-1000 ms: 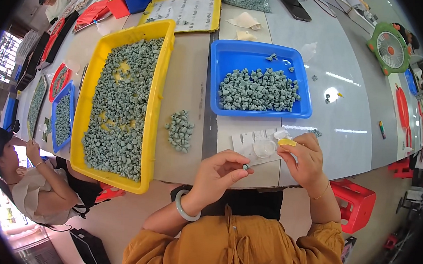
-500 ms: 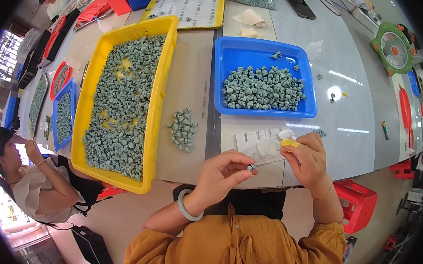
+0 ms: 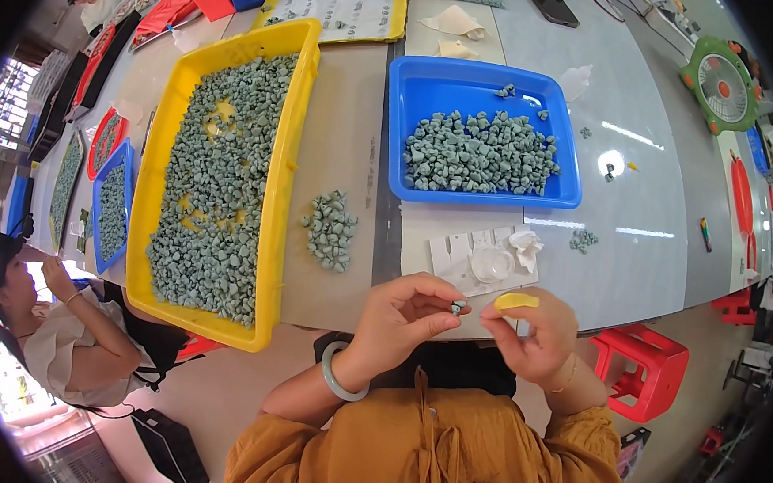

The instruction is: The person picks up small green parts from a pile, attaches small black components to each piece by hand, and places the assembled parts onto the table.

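My left hand (image 3: 407,318) pinches a small grey-green figure-like piece (image 3: 459,307) between thumb and fingertips, over the table's near edge. Close to its right, my right hand (image 3: 536,335) has its fingers drawn together in a pinch. A curved yellow cover (image 3: 517,301) lies along its index finger; whatever the fingertips hold is too small to make out. Just beyond both hands is a white slotted plate (image 3: 456,262) bearing a round clear dish (image 3: 491,265) and a crumpled white tissue (image 3: 525,246). Behind that stands a blue tray (image 3: 482,199) of similar grey-green pieces.
A large yellow tray (image 3: 276,190) full of pieces stands left, with a loose pile (image 3: 330,231) beside it. Another small cluster (image 3: 583,241) lies to the right. A phone (image 3: 550,4) lies at the back, a green fan (image 3: 722,88) at right. A co-worker (image 3: 71,328) sits at left.
My right hand has moved from the tissue on the plate down and left, close to the left hand. The left hand keeps its piece. The view has shifted slightly.
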The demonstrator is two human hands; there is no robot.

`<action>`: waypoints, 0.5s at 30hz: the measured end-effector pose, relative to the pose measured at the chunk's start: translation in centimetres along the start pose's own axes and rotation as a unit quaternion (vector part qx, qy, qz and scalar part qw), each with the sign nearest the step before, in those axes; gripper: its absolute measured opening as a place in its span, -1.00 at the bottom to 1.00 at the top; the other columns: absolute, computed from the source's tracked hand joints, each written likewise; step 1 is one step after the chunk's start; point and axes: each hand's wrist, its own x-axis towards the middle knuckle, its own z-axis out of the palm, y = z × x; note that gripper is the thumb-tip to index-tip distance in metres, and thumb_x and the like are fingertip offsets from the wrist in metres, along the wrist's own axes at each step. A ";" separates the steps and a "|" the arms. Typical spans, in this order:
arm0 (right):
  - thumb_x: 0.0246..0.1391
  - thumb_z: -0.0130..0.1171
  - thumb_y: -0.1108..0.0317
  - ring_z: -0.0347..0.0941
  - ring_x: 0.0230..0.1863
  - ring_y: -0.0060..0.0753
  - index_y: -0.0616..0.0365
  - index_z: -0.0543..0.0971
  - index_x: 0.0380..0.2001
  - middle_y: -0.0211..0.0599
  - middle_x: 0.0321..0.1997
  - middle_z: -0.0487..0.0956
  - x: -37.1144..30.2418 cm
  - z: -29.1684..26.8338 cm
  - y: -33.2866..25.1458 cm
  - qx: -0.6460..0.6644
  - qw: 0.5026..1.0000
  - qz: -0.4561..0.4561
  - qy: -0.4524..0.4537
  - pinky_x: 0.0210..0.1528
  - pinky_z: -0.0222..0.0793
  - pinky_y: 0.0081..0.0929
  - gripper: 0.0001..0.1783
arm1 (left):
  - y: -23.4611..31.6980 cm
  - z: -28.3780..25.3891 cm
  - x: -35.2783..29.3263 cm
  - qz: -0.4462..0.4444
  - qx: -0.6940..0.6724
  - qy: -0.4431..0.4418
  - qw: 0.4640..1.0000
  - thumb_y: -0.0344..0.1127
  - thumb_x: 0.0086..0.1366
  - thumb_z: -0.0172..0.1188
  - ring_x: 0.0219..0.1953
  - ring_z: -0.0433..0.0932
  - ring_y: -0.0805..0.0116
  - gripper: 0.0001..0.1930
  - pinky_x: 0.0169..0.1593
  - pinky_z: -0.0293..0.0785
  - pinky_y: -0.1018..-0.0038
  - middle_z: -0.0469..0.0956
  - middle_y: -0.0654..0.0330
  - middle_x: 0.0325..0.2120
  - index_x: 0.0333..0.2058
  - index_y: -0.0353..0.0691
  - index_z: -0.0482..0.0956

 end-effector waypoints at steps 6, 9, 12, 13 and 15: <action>-0.19 0.19 0.62 0.49 -0.51 -0.34 0.19 0.35 -0.31 -0.24 -0.50 0.54 -0.3 1.6 0.4 0.017 1.000 -0.011 0.021 -0.47 0.38 -0.57 -0.67 | 0.0 -0.1 0.0 0.001 -0.008 0.001 1.000 -0.60 0.02 0.19 -0.32 0.45 0.49 -0.76 -0.24 0.42 0.60 0.45 0.16 -0.33 -0.28 -0.37 0.45; -0.20 0.19 0.62 0.49 -0.51 -0.34 0.19 0.35 -0.32 -0.24 -0.50 0.54 -0.3 1.7 0.4 0.018 1.000 -0.013 0.019 -0.47 0.38 -0.57 -0.68 | -0.2 -0.2 -0.1 0.004 -0.012 0.000 1.000 -0.60 0.02 0.19 -0.35 0.44 0.51 -0.76 -0.26 0.42 0.62 0.45 0.17 -0.33 -0.28 -0.37 0.45; -0.20 0.19 0.62 0.49 -0.50 -0.35 0.18 0.37 -0.34 -0.25 -0.50 0.54 -0.4 1.8 0.4 0.015 1.000 -0.019 0.015 -0.47 0.37 -0.57 -0.69 | 0.0 -0.1 -0.1 0.001 -0.004 -0.003 1.000 -0.60 0.02 0.19 -0.36 0.46 0.50 -0.78 -0.29 0.43 0.63 0.46 0.17 -0.33 -0.30 -0.37 0.46; -0.21 0.20 0.62 0.48 -0.49 -0.35 0.18 0.39 -0.35 -0.26 -0.50 0.54 -0.4 1.8 0.4 0.017 1.000 -0.022 0.015 -0.48 0.37 -0.58 -0.71 | 0.0 -0.1 -0.2 0.000 -0.005 -0.002 1.000 -0.60 0.02 0.19 -0.36 0.46 0.50 -0.78 -0.29 0.43 0.63 0.46 0.17 -0.33 -0.30 -0.37 0.46; -0.23 0.20 0.62 0.48 -0.48 -0.35 0.18 0.40 -0.37 -0.27 -0.49 0.54 -0.3 1.7 0.3 0.005 1.000 -0.028 0.010 -0.47 0.37 -0.58 -0.72 | 0.0 -0.2 -0.3 -0.017 -0.002 -0.001 1.000 -0.60 0.03 0.18 -0.36 0.48 0.47 -0.81 -0.29 0.45 0.62 0.46 0.16 -0.35 -0.32 -0.39 0.47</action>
